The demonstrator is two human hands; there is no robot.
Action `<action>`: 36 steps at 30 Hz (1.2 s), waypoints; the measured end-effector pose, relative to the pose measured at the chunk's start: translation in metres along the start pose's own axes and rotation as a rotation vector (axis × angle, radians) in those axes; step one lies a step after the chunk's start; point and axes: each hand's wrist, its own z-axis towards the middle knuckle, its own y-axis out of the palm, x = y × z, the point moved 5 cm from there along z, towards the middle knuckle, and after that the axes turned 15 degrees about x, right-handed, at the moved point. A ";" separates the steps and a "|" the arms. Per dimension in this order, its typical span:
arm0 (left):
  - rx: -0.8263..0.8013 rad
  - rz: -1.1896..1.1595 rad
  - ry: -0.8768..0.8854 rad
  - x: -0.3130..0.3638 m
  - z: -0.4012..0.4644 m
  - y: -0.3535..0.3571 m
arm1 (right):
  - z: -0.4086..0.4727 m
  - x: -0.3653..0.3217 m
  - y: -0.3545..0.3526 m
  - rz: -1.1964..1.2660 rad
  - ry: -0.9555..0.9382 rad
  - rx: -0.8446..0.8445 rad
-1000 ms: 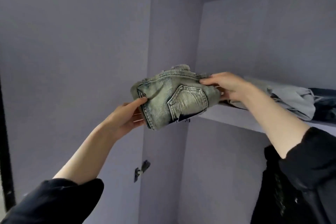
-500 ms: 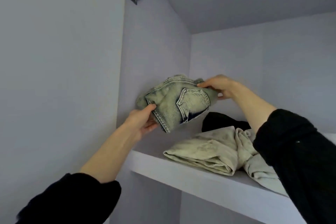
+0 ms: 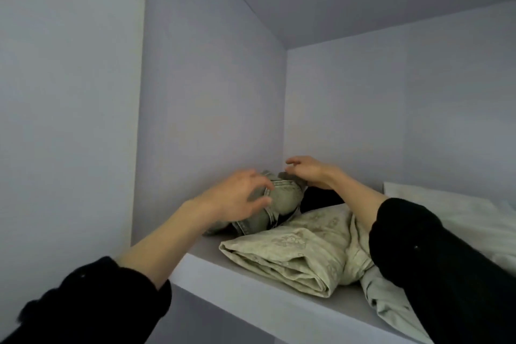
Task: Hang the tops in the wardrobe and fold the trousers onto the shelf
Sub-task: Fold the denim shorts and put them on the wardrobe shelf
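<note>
Both arms reach up, the left hand [image 3: 240, 198] and right hand [image 3: 310, 172] with fingers spread loose over the folded jeans [image 3: 282, 205], which lie in the shelf's [image 3: 251, 296] back left corner.

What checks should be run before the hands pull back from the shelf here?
1. Folded jeans lie on the shelf, in the back left corner: ok.
2. Left hand fingers spread, not gripping: ok.
3. Right hand lifted off the denim: cannot tell, fingertips very near.
4. Jeans clear of the pale folded trousers: not ok, they seem to overlap.
5. Fold holding: cannot tell.
</note>
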 end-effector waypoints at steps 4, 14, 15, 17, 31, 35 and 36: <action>-0.280 -0.038 -0.002 -0.005 -0.006 0.049 | 0.003 -0.002 -0.001 0.043 0.003 -0.020; -0.430 0.052 -0.227 -0.030 0.006 0.092 | -0.001 0.064 -0.012 -0.959 -0.168 -0.259; -0.430 0.084 -0.235 -0.030 0.012 0.098 | -0.001 0.068 -0.013 -0.963 -0.174 -0.266; -0.418 0.124 -0.267 -0.028 0.024 0.109 | -0.001 0.070 -0.014 -0.960 -0.175 -0.271; -0.119 -0.297 -0.440 -0.049 0.099 0.181 | -0.005 0.081 -0.017 -0.923 -0.140 -0.206; -0.041 0.017 -0.302 -0.063 0.093 0.168 | -0.005 0.080 -0.016 -0.938 -0.142 -0.208; -0.110 0.056 -0.258 -0.060 0.091 0.168 | -0.005 0.080 -0.016 -0.940 -0.144 -0.204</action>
